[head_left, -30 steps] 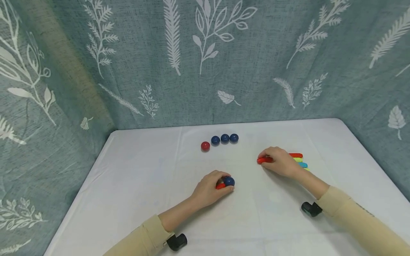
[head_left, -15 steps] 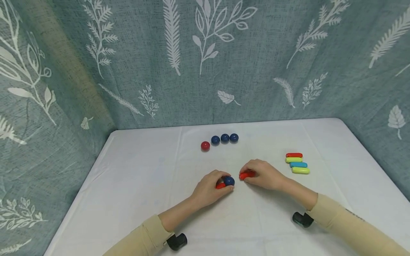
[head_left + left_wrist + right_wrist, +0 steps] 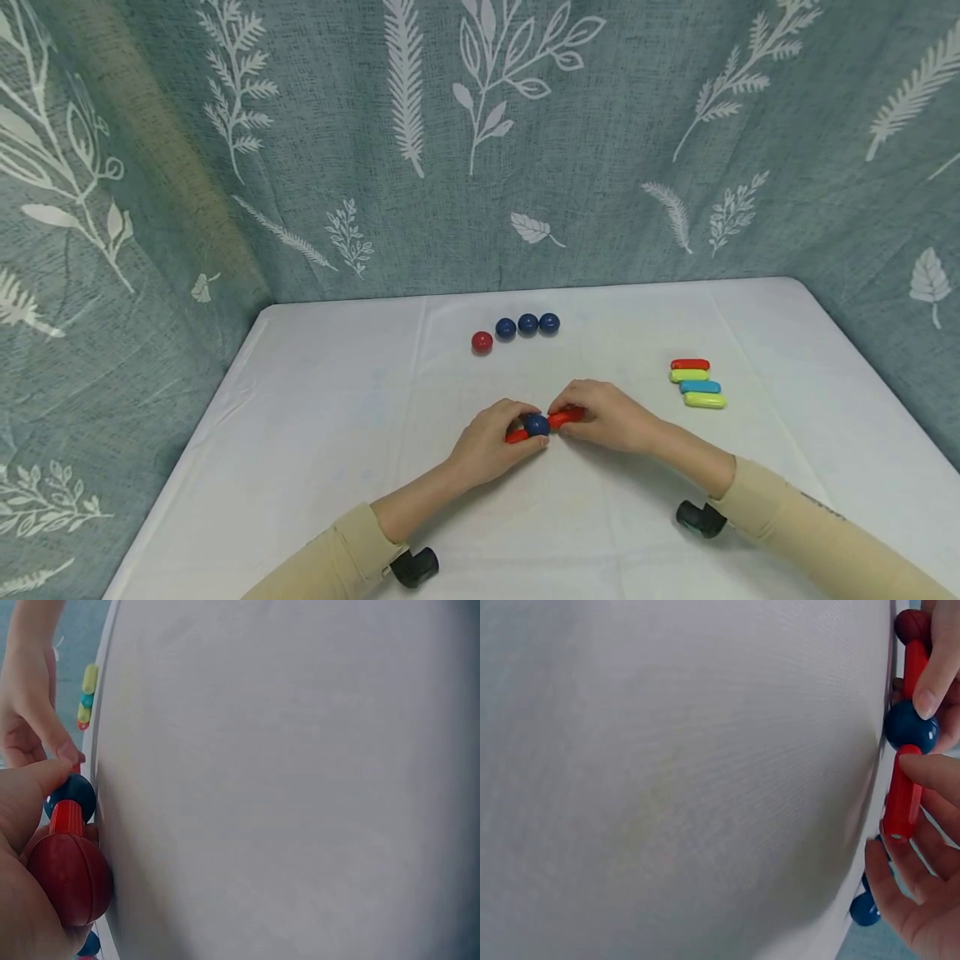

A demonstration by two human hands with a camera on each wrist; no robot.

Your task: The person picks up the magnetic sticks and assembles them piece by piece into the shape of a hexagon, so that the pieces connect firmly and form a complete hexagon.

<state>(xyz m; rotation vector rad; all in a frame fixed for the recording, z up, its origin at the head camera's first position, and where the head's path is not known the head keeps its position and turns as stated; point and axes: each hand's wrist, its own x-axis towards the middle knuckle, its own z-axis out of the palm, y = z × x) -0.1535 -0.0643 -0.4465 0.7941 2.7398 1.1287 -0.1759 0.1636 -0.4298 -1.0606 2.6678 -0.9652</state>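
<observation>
My left hand pinches a dark blue ball between thumb and fingers, low at the middle of the white table. A red ribbed rod joins that ball to a dark red ball beneath the palm, as the left wrist view shows. From the other side, my right hand pinches a second red rod by thumb and fingertips. Its tip meets the blue ball in the right wrist view; how deep it sits there is hidden.
Farther back lie a loose red ball and a row of dark blue balls. To the right, a red rod, a blue rod and two yellow-green rods lie stacked side by side. A patterned curtain hangs behind the table.
My right hand has carried the red rod from beside the rod group leftward and nearer, up against the blue ball. The left hand has stayed in place.
</observation>
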